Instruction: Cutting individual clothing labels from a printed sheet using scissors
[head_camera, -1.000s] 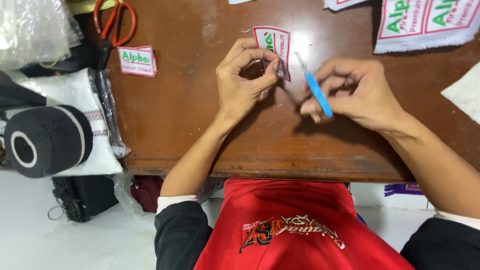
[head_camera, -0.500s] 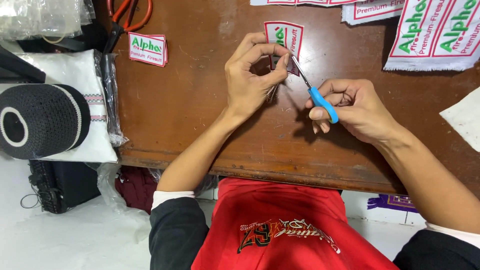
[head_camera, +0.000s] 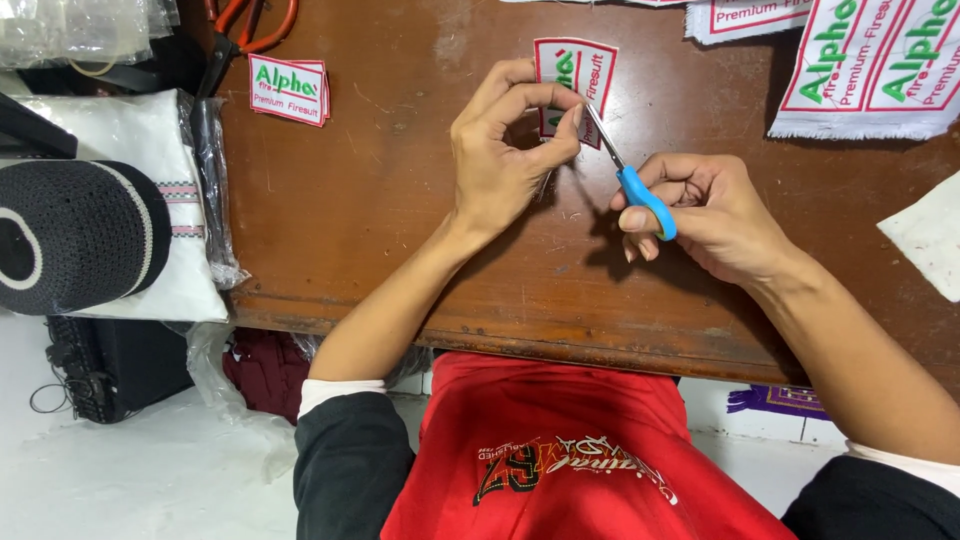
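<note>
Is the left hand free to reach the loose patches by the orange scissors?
Probably not yet: the left hand is pinching a patch that the blue snips touch. The bare table between it and the loose patches looks unobstructed.

— We see small rectangular white cloth patches (head_camera: 574, 80) with red borders and green lettering on the brown wooden table (head_camera: 380, 200).

— We also note blue-handled snips (head_camera: 640, 195), orange-handled scissors (head_camera: 255, 22), and a black knitted cap (head_camera: 75, 235) with white stripe.
</note>
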